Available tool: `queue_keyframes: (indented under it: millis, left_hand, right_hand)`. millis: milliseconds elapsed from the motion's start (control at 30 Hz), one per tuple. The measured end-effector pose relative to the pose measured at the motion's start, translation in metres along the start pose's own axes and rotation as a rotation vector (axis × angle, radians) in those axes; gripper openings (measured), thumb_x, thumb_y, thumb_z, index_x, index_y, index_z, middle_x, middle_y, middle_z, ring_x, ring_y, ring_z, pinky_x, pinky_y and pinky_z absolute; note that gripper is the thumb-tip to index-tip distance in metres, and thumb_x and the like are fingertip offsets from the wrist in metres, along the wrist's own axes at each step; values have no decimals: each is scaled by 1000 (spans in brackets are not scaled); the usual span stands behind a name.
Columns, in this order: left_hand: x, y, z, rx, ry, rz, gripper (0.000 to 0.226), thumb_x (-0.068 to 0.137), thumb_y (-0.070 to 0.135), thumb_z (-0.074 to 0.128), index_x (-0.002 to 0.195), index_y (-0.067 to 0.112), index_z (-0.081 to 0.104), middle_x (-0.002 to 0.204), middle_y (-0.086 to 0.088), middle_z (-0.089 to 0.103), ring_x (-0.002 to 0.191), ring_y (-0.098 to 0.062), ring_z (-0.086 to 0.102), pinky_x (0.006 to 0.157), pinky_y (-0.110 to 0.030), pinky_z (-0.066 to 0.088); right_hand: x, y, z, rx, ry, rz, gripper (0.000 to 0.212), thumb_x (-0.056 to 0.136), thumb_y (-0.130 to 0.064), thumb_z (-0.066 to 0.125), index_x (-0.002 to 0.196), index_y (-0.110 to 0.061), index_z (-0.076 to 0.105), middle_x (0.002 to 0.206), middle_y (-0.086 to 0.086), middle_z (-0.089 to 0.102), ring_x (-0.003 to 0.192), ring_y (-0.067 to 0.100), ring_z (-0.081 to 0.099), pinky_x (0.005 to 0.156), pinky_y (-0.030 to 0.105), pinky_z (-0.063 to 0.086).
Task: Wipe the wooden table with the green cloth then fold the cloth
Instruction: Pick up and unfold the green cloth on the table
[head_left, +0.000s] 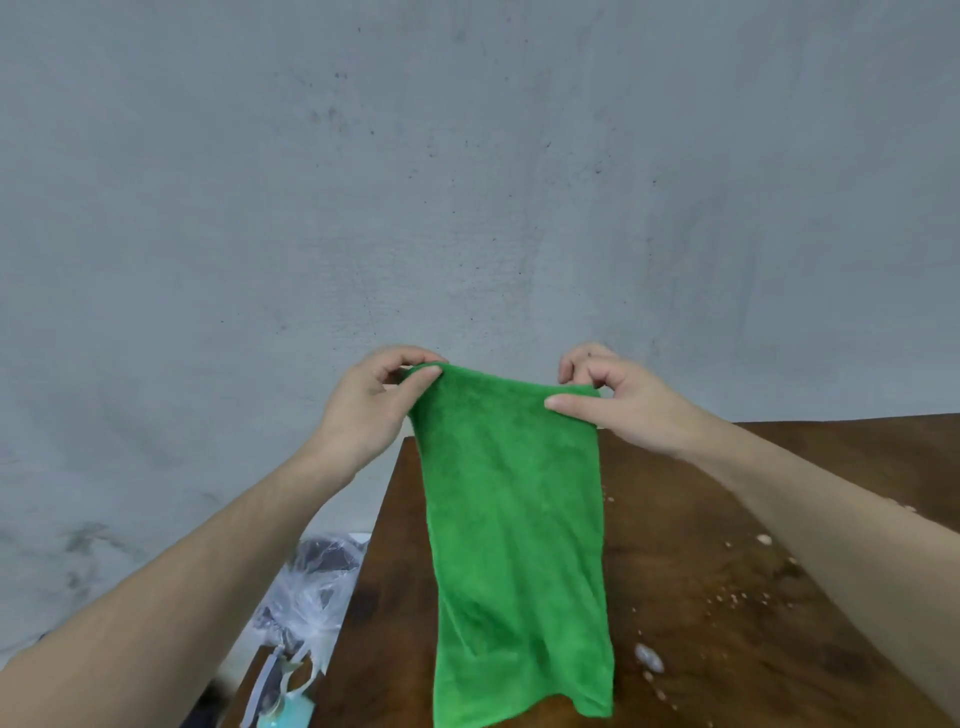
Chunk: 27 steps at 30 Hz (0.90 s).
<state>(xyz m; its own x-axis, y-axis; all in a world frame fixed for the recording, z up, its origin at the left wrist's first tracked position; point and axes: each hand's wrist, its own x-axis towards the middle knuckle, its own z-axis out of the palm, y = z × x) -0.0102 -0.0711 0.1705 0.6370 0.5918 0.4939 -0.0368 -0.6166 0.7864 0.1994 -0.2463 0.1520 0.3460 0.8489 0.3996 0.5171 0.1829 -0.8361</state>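
Note:
The green cloth (514, 530) hangs lengthwise in the air above the wooden table (691, 582), held up by its top edge. My left hand (369, 400) pinches the top left corner between thumb and fingers. My right hand (608, 395) pinches the top right corner the same way. The cloth's lower end hangs over the table near the bottom of the view. White crumbs and small wet blobs (649, 660) lie scattered on the table's right half.
A grey wall (467, 182) stands right behind the table. Left of the table's edge, lower down, a clear plastic bag (311, 597) sits with dark things inside, and other small items lie below it.

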Motion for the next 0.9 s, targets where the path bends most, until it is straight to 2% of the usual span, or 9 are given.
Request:
queue_keyframes:
  millis: [33, 100, 167, 300, 433, 600, 733, 800, 900]
  left_hand:
    - [-4, 6, 2, -34, 3, -42, 14, 95, 16, 60, 92, 25, 70, 93, 5, 70, 84, -7, 62, 78, -26, 47]
    - [-10, 20, 7, -130, -17, -120, 12, 100, 17, 51, 94, 21, 61, 88, 1, 66, 76, -10, 57, 72, -29, 46]
    - [-14, 35, 12, -288, -23, -169, 11, 103, 18, 45, 96, 19, 53, 87, -4, 59, 71, -15, 50, 64, -33, 41]
    - [-13, 61, 15, -209, 21, -62, 13, 103, 20, 44, 97, 27, 53, 86, 2, 57, 75, -12, 50, 69, -31, 43]
    - [-12, 78, 19, -98, -4, 48, 14, 102, 21, 46, 97, 31, 55, 91, 2, 58, 79, -11, 51, 76, -34, 44]
    - [-19, 83, 18, 58, 11, 104, 13, 101, 25, 49, 96, 34, 58, 90, 0, 61, 79, -11, 52, 75, -39, 46]
    - [-26, 80, 8, 99, 54, 63, 14, 100, 29, 50, 94, 38, 58, 89, -4, 62, 74, -15, 52, 69, -39, 46]
    - [-29, 77, -1, 119, 46, 3, 14, 100, 30, 50, 93, 38, 58, 90, -8, 63, 71, -18, 51, 66, -39, 45]
    - [-39, 67, -14, 152, 1, -68, 16, 100, 27, 50, 91, 37, 58, 87, -2, 65, 69, -16, 54, 66, -36, 45]
  right_hand:
    - [-5, -4, -2, 6, -1, -5, 39, 83, -20, 77, 61, -19, 45, 88, -4, 58, 81, 5, 56, 82, 17, 40]
    - [-13, -10, -5, 71, -35, 15, 38, 78, -25, 77, 62, -18, 43, 71, -11, 57, 65, 2, 54, 66, 18, 42]
    - [-21, -14, -6, 108, -95, 40, 36, 80, -14, 78, 68, -15, 43, 60, -16, 57, 58, -1, 54, 57, 15, 43]
    - [-34, -16, -18, 202, -232, 204, 28, 77, -18, 78, 93, -10, 57, 93, 5, 77, 78, 20, 72, 66, 30, 59]
    - [-49, -8, -41, 106, -371, 405, 34, 75, -24, 77, 107, -12, 74, 104, 5, 78, 90, 17, 75, 80, 27, 59]
    - [-70, 21, -66, 35, -484, 487, 38, 87, -18, 74, 123, -10, 64, 121, 3, 73, 112, 23, 69, 95, 34, 53]
    - [-91, 36, -81, -53, -483, 504, 9, 99, -2, 58, 107, -4, 57, 109, 10, 75, 98, 26, 70, 75, 30, 54]
    - [-101, 37, -90, -52, -445, 496, 11, 99, -3, 58, 109, -1, 57, 111, 14, 75, 101, 31, 71, 82, 38, 57]
    - [-116, 29, -100, 51, -357, 459, 35, 95, -28, 68, 115, -1, 62, 116, 22, 70, 104, 30, 68, 94, 49, 51]
